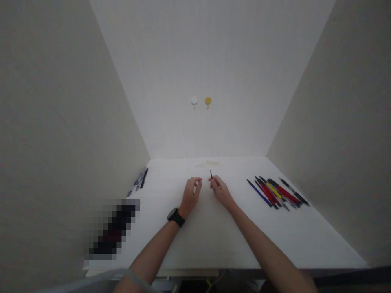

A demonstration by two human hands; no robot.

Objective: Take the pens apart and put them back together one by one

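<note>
My right hand (220, 190) is closed in a pinch on a thin dark pen (211, 176) that sticks up and away from the fingers, over the middle of the white table (214, 236). My left hand (192, 193), with a black watch on its wrist, sits a little to the left of it. Its fingertips are curled together near the pen; whatever they hold is too small to make out. The two hands are close but apart.
Several pens in red, blue, black and yellow (276, 192) lie in a heap at the right. A few dark pens (139, 180) lie along the left wall. Two round hooks, white (194, 101) and yellow (208, 101), hang on the back wall. Side walls enclose the table.
</note>
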